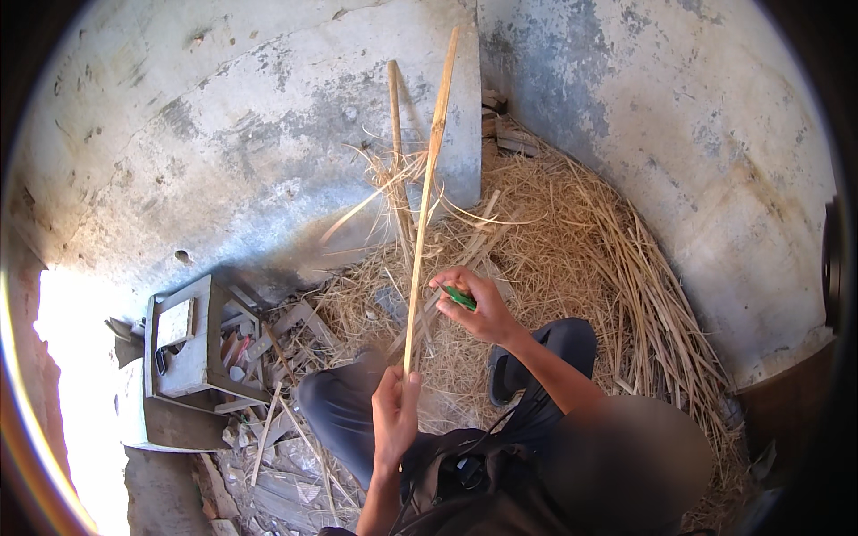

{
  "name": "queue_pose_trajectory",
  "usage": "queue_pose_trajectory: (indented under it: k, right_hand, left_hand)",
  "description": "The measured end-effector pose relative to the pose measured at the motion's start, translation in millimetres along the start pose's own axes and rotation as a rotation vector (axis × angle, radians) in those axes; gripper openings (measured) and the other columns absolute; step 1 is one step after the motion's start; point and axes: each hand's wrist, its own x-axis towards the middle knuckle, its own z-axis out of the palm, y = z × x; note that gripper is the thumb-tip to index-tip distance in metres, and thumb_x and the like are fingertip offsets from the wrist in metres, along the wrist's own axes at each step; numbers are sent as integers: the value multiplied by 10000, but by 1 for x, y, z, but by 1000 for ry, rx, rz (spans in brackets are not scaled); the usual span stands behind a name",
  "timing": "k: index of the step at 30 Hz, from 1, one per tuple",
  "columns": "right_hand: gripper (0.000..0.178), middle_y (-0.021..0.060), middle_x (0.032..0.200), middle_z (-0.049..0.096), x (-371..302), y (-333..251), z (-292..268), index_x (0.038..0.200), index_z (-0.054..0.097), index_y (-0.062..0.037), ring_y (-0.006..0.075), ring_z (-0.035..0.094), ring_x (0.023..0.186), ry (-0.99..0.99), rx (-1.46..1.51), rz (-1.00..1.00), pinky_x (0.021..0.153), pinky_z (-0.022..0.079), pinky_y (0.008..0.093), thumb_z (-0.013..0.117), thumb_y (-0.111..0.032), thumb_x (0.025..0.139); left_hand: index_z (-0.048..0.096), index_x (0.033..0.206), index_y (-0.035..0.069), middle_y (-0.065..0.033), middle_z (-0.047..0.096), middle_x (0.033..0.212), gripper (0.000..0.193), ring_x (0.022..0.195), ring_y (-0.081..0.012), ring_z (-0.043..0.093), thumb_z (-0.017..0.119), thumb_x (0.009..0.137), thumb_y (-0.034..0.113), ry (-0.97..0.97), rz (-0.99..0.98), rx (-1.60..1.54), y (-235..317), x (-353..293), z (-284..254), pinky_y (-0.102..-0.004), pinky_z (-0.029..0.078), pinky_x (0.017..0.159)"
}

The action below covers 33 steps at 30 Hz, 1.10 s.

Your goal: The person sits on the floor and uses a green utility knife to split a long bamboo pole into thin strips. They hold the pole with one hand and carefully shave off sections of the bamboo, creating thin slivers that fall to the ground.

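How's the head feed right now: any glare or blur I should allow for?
Head view: glare whites out the opening at far left, with coloured flare along the lower-left rim; same view: a smooth, dark blur hides a patch at lower right; same view: the left hand, wooden strip and right hand read fairly clearly.

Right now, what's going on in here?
The person's left grip holds a long pale strip near its lower end, the rest slanting upward. The right grip has a small green-handled tool beside the strip. Straw-like scraps lie around, with long thin sticks heaped on the right.
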Motion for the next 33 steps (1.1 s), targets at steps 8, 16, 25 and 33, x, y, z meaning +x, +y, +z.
queue_pose_trajectory:
  k: [8,16,25,33]
  right_hand:
    - [183,-20,800,679,0,10,9,1094,695,-83,46,552,687,84,265,131,620,434,268,744,-221,983]
    - [244,35,807,678,0,-1,-3,1093,679,-53,100,637,708,77,-11,45,615,454,292,747,-253,972]
    - [272,42,930,762,-5,-5,-3,1102,733,-96,189,722,640,-70,-465,-260,591,559,327,729,-336,975]
    - [278,27,892,759,-6,-1,5,1085,763,-93,190,708,599,-72,-517,-343,547,547,325,746,-340,958]
  left_hand:
    - [620,1057,18,114,358,626,379,497,1,283,456,1159,345,-171,-92,-158,2,9,9,-225,213,452]
    - [643,1129,3,103,345,656,446,510,-3,265,399,1170,374,-198,-157,-257,3,9,9,-218,202,449]
    - [653,1184,12,95,380,698,271,578,-14,325,488,1132,221,-108,-108,-202,14,15,5,-230,255,500]
    - [683,1225,-19,-7,491,697,260,656,-70,444,537,1090,148,72,37,156,20,17,3,-299,379,586]
